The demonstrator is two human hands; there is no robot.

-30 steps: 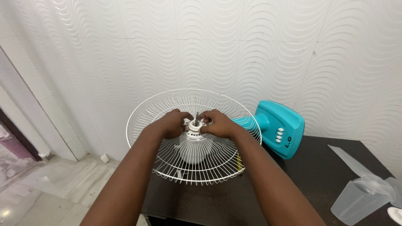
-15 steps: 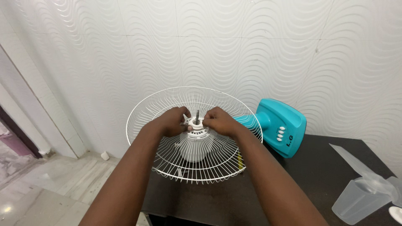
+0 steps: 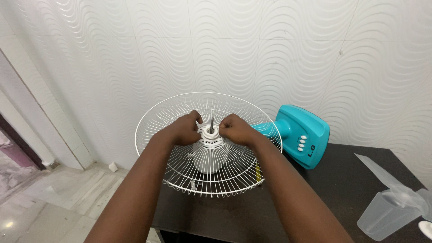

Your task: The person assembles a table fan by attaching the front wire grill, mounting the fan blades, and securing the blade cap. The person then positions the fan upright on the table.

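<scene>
A table fan lies on its back on a dark table. Its white wire rear guard faces up around the white motor housing. A metal shaft sticks up from the middle, ringed by a white plastic guard nut. My left hand grips the nut from the left. From the other side my right hand grips the same nut. The fan's teal base with white buttons lies to the right, against the wall.
Translucent fan blades lie at the table's right edge. A white wavy-tiled wall stands close behind the fan. The table's left edge drops to a pale marble floor, with a doorway at far left.
Both hands have shifted slightly on the guard nut, fingers curled tighter around it. The guard and fan have stayed almost where they were.
</scene>
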